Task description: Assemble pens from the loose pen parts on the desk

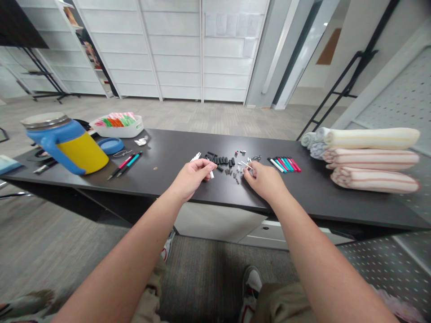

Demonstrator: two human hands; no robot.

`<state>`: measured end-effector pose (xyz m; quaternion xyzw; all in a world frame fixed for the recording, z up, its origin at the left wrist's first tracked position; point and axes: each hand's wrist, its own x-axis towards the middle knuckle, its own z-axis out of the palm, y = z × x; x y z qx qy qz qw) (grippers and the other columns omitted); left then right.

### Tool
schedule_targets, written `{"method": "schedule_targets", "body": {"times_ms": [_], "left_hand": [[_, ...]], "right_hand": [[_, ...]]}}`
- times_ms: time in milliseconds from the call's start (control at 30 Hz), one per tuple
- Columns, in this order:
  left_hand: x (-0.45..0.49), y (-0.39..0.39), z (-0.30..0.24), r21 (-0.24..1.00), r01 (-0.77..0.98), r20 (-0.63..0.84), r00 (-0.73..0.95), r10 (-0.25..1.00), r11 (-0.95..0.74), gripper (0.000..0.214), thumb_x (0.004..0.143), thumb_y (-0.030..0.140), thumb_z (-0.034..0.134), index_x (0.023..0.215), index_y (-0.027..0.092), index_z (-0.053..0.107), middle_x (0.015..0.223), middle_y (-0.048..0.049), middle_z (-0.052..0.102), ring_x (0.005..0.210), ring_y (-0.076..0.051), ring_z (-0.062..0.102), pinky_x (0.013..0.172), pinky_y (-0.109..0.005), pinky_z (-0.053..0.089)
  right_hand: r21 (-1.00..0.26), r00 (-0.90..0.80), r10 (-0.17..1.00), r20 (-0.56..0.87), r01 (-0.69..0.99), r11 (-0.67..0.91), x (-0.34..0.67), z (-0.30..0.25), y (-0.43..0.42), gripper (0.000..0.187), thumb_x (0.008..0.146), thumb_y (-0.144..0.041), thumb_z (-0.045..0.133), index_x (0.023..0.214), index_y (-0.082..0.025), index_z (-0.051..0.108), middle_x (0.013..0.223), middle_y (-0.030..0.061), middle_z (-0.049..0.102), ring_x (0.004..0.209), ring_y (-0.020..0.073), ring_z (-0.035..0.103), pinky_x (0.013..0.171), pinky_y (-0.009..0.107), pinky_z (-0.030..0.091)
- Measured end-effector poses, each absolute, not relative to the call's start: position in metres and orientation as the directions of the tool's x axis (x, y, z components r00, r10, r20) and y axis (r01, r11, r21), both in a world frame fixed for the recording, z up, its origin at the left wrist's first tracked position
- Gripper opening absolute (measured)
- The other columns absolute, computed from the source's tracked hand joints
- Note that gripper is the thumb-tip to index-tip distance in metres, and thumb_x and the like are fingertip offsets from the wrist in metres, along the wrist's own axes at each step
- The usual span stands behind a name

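Note:
My left hand (pixel 192 177) is closed, with white pen parts (pixel 195 157) showing beyond its fingers and a white end (pixel 212 174) below the thumb. My right hand (pixel 265 178) pinches a thin white stick (pixel 247 165) pointing up and left. Between and beyond the hands lie short black tubes (pixel 226 160), small grey-brown pieces (pixel 232 174) and small silvery parts (pixel 255 158). A row of white, black, teal and red pen barrels (pixel 286 164) lies just right of my right hand.
On the dark table (pixel 161 148), a red pen (pixel 120 166) and a teal pen (pixel 130 164) lie left. Behind them stand a large blue-yellow mug (pixel 79 150), a blue lid (pixel 111 146) and a white basket (pixel 117 130) of colourful packets. Rolled towels (pixel 373 159) are stacked right.

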<state>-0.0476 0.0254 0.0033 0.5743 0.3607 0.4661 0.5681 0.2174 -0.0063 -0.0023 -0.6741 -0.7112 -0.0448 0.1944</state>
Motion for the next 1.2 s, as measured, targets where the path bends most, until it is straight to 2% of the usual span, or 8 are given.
{"method": "schedule_targets", "body": {"times_ms": [267, 467, 800, 1200], "left_hand": [[-0.0475, 0.0258, 0.0027, 0.988, -0.119, 0.126, 0.31, 0.942, -0.093, 0.031, 0.085, 0.046, 0.081, 0.094, 0.017, 0.078, 0.076, -0.0008, 0.066, 0.071, -0.012, 0.054, 0.073, -0.028, 0.043], [-0.0476, 0.0259, 0.0026, 0.988, -0.111, 0.137, 0.313, 0.94, -0.107, 0.03, 0.086, 0.045, 0.08, 0.095, 0.017, 0.078, 0.076, -0.0008, 0.065, 0.07, -0.012, 0.054, 0.072, -0.027, 0.043], [-0.0478, 0.0249, 0.004, 0.989, -0.107, 0.134, 0.312, 0.941, -0.106, 0.029, 0.086, 0.045, 0.08, 0.095, 0.017, 0.078, 0.074, -0.0001, 0.065, 0.07, -0.012, 0.055, 0.073, -0.027, 0.044], [-0.0471, 0.0266, 0.0015, 0.982, -0.151, 0.15, 0.292, 0.944, -0.11, 0.031, 0.086, 0.046, 0.08, 0.096, 0.016, 0.078, 0.079, -0.0014, 0.067, 0.07, -0.011, 0.055, 0.07, -0.026, 0.045]], "right_hand": [[-0.168, -0.009, 0.943, 0.332, 0.983, 0.069, 0.2159, 0.0002, -0.0083, 0.022, 0.102, -0.036, 0.056, 0.109, -0.02, 0.069, 0.079, 0.0075, 0.075, 0.074, 0.0258, 0.07, 0.064, 0.032, 0.034], [-0.198, 0.012, 0.93, 0.367, 0.978, 0.066, 0.2171, -0.0009, -0.009, 0.026, 0.104, -0.04, 0.054, 0.112, -0.019, 0.069, 0.081, 0.0078, 0.076, 0.073, 0.0254, 0.07, 0.066, 0.032, 0.035], [-0.176, -0.024, 0.938, 0.346, 0.98, 0.09, 0.218, -0.0023, -0.0078, 0.023, 0.103, -0.04, 0.055, 0.105, -0.022, 0.068, 0.074, 0.005, 0.073, 0.07, 0.0248, 0.068, 0.063, 0.031, 0.032], [-0.12, -0.031, 0.953, 0.302, 0.99, 0.07, 0.2162, -0.0025, -0.0077, 0.025, 0.102, -0.044, 0.058, 0.102, -0.024, 0.072, 0.075, 0.0051, 0.075, 0.071, 0.0257, 0.069, 0.062, 0.032, 0.031]]}}
